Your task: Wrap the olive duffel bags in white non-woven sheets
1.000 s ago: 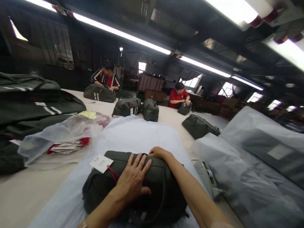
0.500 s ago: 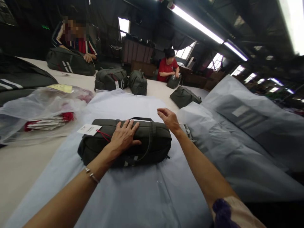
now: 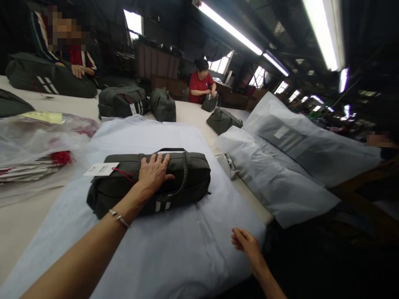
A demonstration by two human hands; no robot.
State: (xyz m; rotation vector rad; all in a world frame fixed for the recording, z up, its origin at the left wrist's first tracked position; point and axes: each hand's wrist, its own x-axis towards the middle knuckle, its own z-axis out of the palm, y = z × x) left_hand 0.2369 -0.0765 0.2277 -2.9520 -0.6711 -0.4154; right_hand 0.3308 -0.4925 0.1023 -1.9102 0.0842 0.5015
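A dark green duffel bag (image 3: 193,174) lies on a sheet of white wrapping (image 3: 174,245). My left hand (image 3: 152,174) rests flat on top of the bag, its fingers spread beside the carrying strap. Tied by a red cord, a white hang tag (image 3: 101,169) sits at the bag's left end. My right hand (image 3: 247,245) is apart from the bag, over the right edge of the wrapping near the table's front. Its fingers are curled together, and I see nothing in them.
Bags in translucent plastic (image 3: 277,178) lie to the right. A plastic bag of red-corded tags (image 3: 37,166) is at left, and a tape dispenser (image 3: 229,166) stands right of the duffel. Across the table, two people handle green bags (image 3: 123,101). Another person is at far right.
My right hand has drawn back from beyond the bag's right end toward the table's front edge. My left hand stays on the bag. The view has turned right.
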